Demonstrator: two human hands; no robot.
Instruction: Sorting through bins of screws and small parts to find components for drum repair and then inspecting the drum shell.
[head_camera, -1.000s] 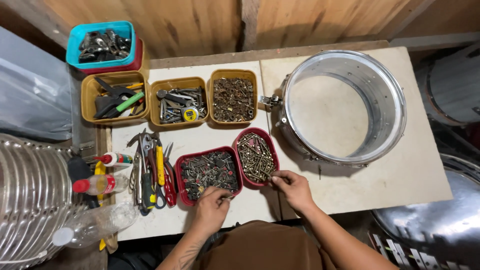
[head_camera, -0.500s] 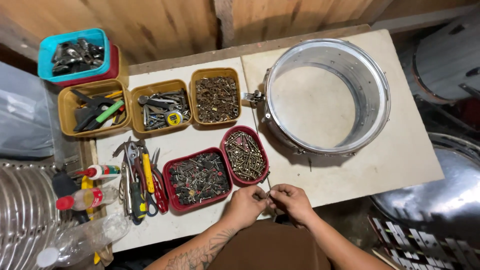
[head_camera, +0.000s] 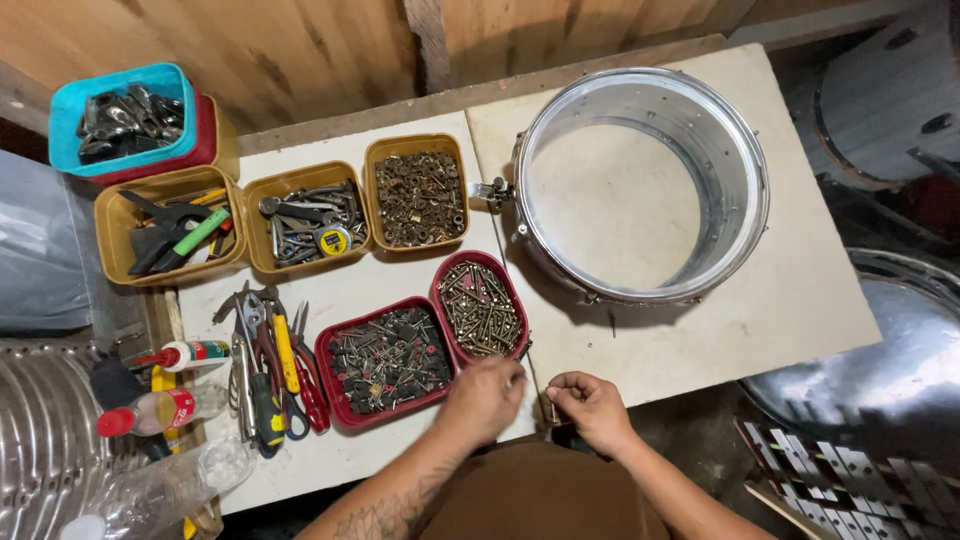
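At the near edge of the table (head_camera: 700, 340), we see the left hand (head_camera: 485, 395) with fingers pinched shut on a small screw, just beside the red tray of screws (head_camera: 480, 308). The right hand (head_camera: 590, 405), close by, has fingers curled around a small metal part. A second red tray (head_camera: 388, 360) touches the first; the drum shell (head_camera: 640, 185) stands beyond.

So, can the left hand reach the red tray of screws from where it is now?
Probably yes. The left hand rests at the near edge of the red tray of screws, which is open on top, and nothing lies between them.
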